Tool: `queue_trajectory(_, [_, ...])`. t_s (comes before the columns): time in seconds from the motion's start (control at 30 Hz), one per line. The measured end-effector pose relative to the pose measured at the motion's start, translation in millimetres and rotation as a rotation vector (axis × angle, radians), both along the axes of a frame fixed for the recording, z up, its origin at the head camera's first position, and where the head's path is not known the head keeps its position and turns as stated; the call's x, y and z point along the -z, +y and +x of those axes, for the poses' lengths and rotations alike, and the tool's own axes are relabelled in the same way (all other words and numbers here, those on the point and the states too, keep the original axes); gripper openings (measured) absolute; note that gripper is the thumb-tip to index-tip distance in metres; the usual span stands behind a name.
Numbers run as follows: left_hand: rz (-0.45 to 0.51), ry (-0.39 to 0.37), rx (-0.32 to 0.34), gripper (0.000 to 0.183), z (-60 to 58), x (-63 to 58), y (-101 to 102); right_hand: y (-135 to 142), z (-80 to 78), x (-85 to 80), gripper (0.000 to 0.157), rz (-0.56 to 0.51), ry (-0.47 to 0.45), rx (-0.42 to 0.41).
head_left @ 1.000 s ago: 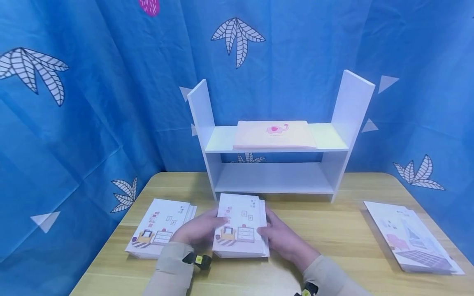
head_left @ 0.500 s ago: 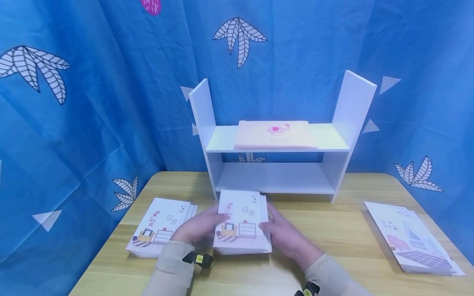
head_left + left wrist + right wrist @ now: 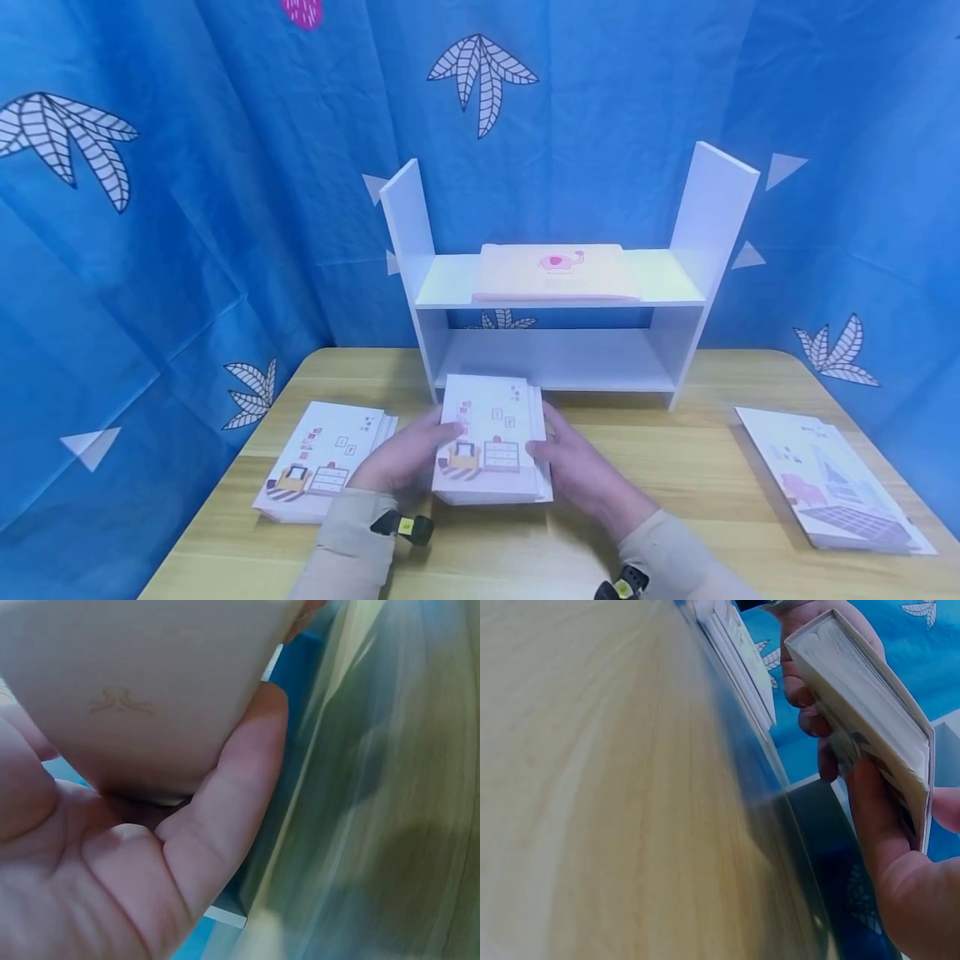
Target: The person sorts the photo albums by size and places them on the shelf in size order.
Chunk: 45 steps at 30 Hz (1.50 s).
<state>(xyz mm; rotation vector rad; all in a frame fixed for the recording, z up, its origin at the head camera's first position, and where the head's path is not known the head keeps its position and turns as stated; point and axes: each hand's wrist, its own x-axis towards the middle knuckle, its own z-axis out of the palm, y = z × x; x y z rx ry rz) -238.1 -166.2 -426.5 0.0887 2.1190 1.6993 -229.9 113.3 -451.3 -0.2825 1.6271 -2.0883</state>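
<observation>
Both hands hold a thick hardcover book (image 3: 483, 421) flat in front of the shelf, its white cover printed with an armchair and a chest of drawers. My left hand (image 3: 405, 454) grips its left side, thumb over the cover and fingers beneath. On the opposite side my right hand (image 3: 588, 475) holds it the same way, thumb on the cover's edge. In the right wrist view the book (image 3: 866, 697) shows its page block, with fingers under it, raised off the table. The left wrist view shows a small brown printed mark on the book's (image 3: 120, 667) plain side.
A similar book (image 3: 330, 458) lies on the table at left, near my left forearm. Another white book (image 3: 832, 487) with a pink chair picture lies at far right. The white two-tier shelf (image 3: 555, 358) stands behind, bearing a pale pink elephant-printed item (image 3: 510, 279) on its upper board.
The book has risen slightly and moved a little toward the shelf, with both hands keeping hold of it. The other books and the shelf stay put.
</observation>
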Motion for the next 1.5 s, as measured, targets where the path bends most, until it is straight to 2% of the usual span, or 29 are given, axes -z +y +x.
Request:
queue_trajectory(0.23, [-0.025, 0.044, -0.023, 0.065, -0.3, -1.8, 2, -2, 0.2, -2.3, 0.079, -0.017, -0.003, 0.030])
queue_trajectory(0.53, [-0.067, 0.083, -0.127, 0.066, -1.1, -6.5, 8, -5, -5.0, -10.4, 0.077, -0.015, 0.020, 0.064])
queue_trajectory(0.7, [-0.012, 0.083, -0.172, 0.064, -3.6, -9.9, 10, -8, -12.7, -14.9, 0.076, -0.007, 0.026, 0.088])
queue_trajectory(0.93, [0.013, 0.102, -0.253, 0.064, -10.1, -12.1, 13, -14, -27.2, -21.1, 0.071, -0.047, 0.031, 0.136])
queue_trajectory(1.13, [0.047, 0.108, -0.296, 0.062, -13.1, -14.2, 15, -18, -32.4, -30.3, 0.073, -0.058, 0.025, 0.161])
queue_trajectory(1.37, [0.124, 0.127, -0.300, 0.061, -15.1, -18.2, 16, -22, -40.0, -36.4, 0.068, -0.040, 0.040, 0.206])
queue_trajectory(1.5, [0.173, 0.150, -0.303, 0.061, -17.9, -16.1, 16, -28, -45.7, -37.4, 0.066, -0.061, 0.047, 0.217])
